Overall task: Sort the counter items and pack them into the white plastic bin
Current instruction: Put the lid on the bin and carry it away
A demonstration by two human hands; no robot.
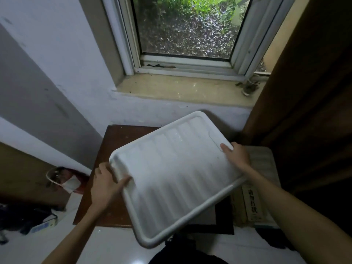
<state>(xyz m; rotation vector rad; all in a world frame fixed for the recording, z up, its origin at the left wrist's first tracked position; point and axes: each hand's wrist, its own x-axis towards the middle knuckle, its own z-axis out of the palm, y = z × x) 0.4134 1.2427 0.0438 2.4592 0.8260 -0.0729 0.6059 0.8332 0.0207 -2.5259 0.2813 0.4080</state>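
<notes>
A white ribbed plastic lid with a raised rim is held tilted above a small brown wooden table. My left hand grips its left edge, thumb on top and fingers under the rim. My right hand holds its right edge, thumb on the upper face. The lid hides most of the table top. To the right, partly behind my right forearm, sits a whitish ribbed bin with a book standing by it.
A window with a stone sill is straight ahead. A brown curtain hangs at the right. A red object with a white mask lies left of the table. Dark clutter covers the floor at the left.
</notes>
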